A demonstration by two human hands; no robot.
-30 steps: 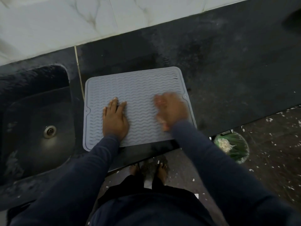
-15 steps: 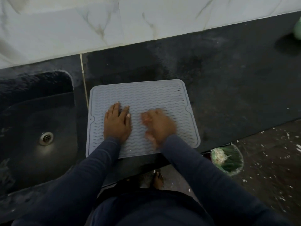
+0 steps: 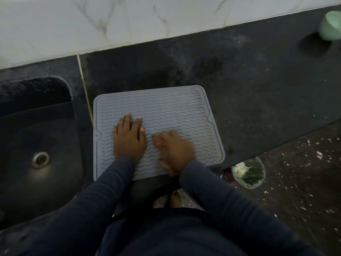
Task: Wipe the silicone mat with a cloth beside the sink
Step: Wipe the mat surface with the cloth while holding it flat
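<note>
The grey silicone mat [image 3: 158, 115], ribbed with wavy lines, lies flat on the dark worktop [image 3: 258, 89], just to the right of the sink [image 3: 36, 93], with its near edge at the worktop's front edge. The left hand [image 3: 129, 139] rests palm down on the left half of the mat, its grip wide, with the fingers straight, slightly spread and pointing toward the wall. The right hand [image 3: 175, 150] lies on the mat just beside it, nearer the front edge, with its fingers turned toward the left hand. It is smeared by motion blur, so I cannot tell the state of its grip or whether anything is under the palm. Both arms wear dark blue sleeves [image 3: 221, 200]. A metal drain [image 3: 40, 159] sits in the sink's floor. White marbled tiles [image 3: 166, 19] back the worktop, and a pale green object [image 3: 331, 24] stands at its far right. Below the worktop's edge, a round container of green and white scraps [image 3: 248, 172] stands on a floor [image 3: 304, 182] flecked with white bits.
</note>
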